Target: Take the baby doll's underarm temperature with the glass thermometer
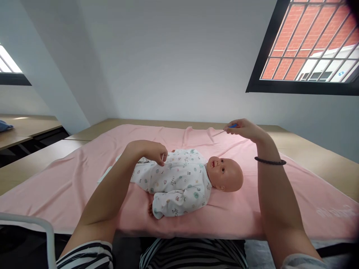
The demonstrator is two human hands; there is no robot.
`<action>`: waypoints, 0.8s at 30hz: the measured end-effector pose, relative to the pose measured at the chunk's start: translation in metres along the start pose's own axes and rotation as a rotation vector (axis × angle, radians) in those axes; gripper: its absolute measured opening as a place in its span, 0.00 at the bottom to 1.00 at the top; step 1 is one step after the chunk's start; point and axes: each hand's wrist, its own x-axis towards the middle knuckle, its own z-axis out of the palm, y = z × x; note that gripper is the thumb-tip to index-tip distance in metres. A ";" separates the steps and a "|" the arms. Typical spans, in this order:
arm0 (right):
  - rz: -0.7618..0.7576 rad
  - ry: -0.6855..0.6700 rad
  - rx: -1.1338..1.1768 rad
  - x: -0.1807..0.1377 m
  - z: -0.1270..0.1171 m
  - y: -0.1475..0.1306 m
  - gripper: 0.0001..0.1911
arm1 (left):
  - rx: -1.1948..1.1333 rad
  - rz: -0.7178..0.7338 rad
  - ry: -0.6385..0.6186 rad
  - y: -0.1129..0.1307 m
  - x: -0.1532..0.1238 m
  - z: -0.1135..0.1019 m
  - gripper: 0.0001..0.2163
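A baby doll (179, 179) in a white patterned sleepsuit lies on its back on a pink blanket (84, 168), its bald head to the right. Over the doll's belly hovers my left hand (153, 151), fingers curled in a pinch; a small pale sliver shows at the fingertips, too small to name. Beyond the doll's head, my right hand (242, 129) is raised above the blanket. Its fingers grip a thin stick with a blue handle (232, 126), whose slender shaft points left and slightly down. The stick's exact kind cannot be made out.
Wooden tabletops (322, 157) show around the blanket, against a grey-white wall (174, 67). A barred window (308, 45) is at upper right. A pale curved metal bar (47, 228) stands at lower left. A blue cloth (5, 126) lies on the far-left table.
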 end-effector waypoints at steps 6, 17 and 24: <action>-0.138 -0.267 0.472 0.000 -0.002 0.003 0.16 | 0.071 0.029 -0.068 0.000 0.019 0.003 0.11; -0.209 -0.404 0.301 0.011 0.017 0.015 0.14 | 0.017 0.080 -0.142 -0.015 0.033 0.002 0.08; -0.215 -0.432 0.287 0.016 0.027 0.022 0.17 | 0.035 0.062 -0.130 -0.011 0.026 0.001 0.07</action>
